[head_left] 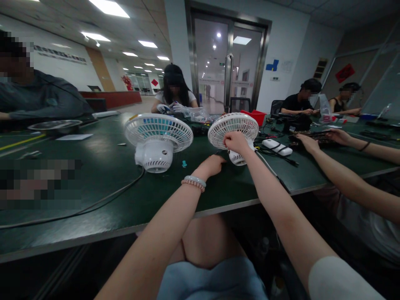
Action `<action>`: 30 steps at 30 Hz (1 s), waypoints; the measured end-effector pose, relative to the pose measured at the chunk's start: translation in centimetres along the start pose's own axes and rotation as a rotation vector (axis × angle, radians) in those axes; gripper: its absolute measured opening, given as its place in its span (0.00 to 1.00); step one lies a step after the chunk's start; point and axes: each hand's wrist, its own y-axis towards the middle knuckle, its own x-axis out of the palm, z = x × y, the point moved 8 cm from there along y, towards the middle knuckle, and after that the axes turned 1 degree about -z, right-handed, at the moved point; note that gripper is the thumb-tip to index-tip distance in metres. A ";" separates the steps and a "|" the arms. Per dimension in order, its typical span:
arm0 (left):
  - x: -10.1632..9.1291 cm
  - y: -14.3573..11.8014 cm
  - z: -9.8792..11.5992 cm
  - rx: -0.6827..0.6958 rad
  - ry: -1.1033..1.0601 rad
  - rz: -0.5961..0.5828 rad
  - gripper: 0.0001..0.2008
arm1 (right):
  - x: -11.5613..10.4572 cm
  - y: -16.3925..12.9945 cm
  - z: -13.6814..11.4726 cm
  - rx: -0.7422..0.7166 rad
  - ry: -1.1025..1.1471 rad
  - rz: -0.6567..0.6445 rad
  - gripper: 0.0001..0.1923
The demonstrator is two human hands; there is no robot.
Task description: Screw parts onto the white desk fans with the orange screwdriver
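An indoor room lit evenly by rectangular ceiling lights (109,7), bright overhead and dimmer below the table (93,166). The dark green tabletop carries soft pale glare left of the white fan (158,139). Under the table's near edge everything falls into deep shadow. Straight lines bow toward the frame edges, a wide-lens warp. Faces and a patch left of the fan are pixelated; distant figures look soft.

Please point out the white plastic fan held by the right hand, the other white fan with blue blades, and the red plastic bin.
White plastic fan (239,125), head view, front grille.
White fan with blue blades (158,131), head view, grille.
Red plastic bin (254,116), head view, front wall.
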 end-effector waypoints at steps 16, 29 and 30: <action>-0.8 -0.6 -1.5 -0.126 -0.014 0.040 0.18 | -3.4 -0.9 1.6 0.244 -0.192 0.032 0.18; -2.8 -0.9 -1.4 -0.183 -0.002 0.189 0.11 | 0.2 -3.0 7.4 0.505 -0.254 -0.467 0.44; -3.1 -0.9 -1.5 -0.188 -0.019 0.224 0.10 | 0.4 -2.8 7.1 0.482 -0.269 -0.459 0.45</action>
